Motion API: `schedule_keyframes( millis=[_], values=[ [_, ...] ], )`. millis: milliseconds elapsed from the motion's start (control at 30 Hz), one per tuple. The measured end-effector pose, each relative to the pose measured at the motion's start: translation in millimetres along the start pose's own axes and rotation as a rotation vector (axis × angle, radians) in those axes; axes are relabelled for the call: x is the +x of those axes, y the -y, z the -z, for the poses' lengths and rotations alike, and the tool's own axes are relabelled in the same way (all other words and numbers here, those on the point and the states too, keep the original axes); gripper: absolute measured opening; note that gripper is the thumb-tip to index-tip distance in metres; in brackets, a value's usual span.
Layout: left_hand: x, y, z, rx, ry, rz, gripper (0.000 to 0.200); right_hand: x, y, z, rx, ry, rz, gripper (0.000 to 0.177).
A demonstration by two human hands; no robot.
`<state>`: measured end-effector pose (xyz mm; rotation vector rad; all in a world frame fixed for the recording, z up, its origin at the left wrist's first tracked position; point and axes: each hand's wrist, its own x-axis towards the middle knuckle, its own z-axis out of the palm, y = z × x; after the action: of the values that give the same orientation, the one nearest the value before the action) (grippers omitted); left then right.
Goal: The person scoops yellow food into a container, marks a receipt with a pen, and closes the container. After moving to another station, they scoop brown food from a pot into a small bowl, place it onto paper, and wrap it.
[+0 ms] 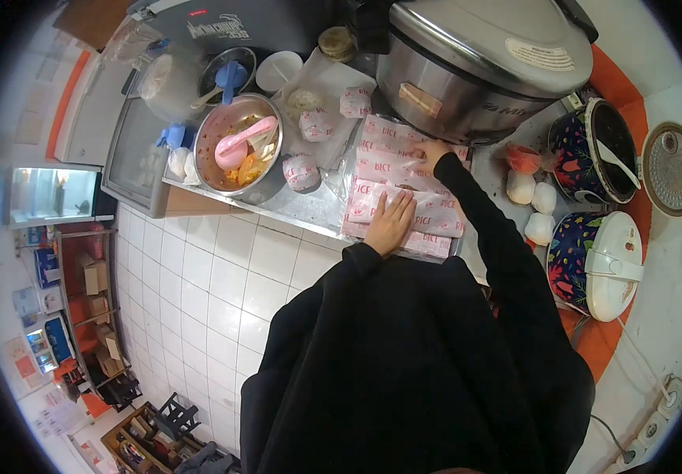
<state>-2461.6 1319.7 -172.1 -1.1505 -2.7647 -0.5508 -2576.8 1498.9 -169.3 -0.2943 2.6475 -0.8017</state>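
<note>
Printed pink-and-white wrapping paper (384, 166) with red "RICE" lettering lies in overlapping sheets on the metal counter. My left hand (391, 223) rests flat on the nearer sheets with its fingers stretched out. Farther up the paper, my right hand (433, 153) has its fingers drawn together at the paper's surface. A little brown filling shows at a fold between the two hands. Left of the paper are round wrapped bundles: one wrapped bundle (301, 172) near the bowl, another wrapped bundle (316, 125) and a third wrapped bundle (355, 103) behind it.
A steel bowl (270, 170) holds orange food and a pink spoon (240, 142). Behind the paper stands a large rice cooker (467, 79). To the right are two patterned pots, an upper pot (572, 150) and a lower pot (572, 261), with white bundles (540, 227) beside them.
</note>
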Motion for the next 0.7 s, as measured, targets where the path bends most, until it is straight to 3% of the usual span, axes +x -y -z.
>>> schedule_keyframes(
  millis=[67, 100, 167, 233, 333, 467, 533, 633, 667, 700],
  values=[
    [6, 4, 3, -0.011, -0.096, -0.027, 0.030, -20, 26, 20, -0.077, 0.056, 0.174, 0.030],
    [9, 8, 4, -0.014, -0.092, -0.027, 0.030, -31, 34, 15, -0.074, 0.059, 0.170, 0.030],
    [13, 16, 5, -0.210, -0.101, -0.053, 0.027, -59, 48, 2, -0.112, -0.036, 0.132, 0.018],
    [13, 11, 8, -0.180, -0.122, -0.001, 0.026, -85, 53, -11, -0.130, -0.258, 0.254, 0.018],
    [11, 0, 13, 0.058, -0.583, 0.285, 0.027, -106, 52, -34, -0.133, -0.344, 0.239, 0.019],
    [12, 20, 35, 0.332, -0.542, 0.224, 0.022, -115, 46, -50, -0.092, -0.434, 0.294, 0.022],
    [8, 38, 45, 0.271, -0.277, 0.318, 0.029, -116, 44, -56, -0.080, -0.441, 0.292, 0.022],
    [7, 40, 62, 0.225, -0.393, 0.444, 0.030, -116, 41, -59, -0.052, -0.453, 0.262, 0.021],
    [11, 33, 67, 0.017, -0.340, 0.226, 0.028, -114, 39, -59, -0.012, -0.417, 0.236, 0.021],
    [12, 30, 59, -0.149, -0.096, 0.024, 0.026, -114, 39, -60, 0.029, -0.378, 0.211, 0.021]
  ],
)
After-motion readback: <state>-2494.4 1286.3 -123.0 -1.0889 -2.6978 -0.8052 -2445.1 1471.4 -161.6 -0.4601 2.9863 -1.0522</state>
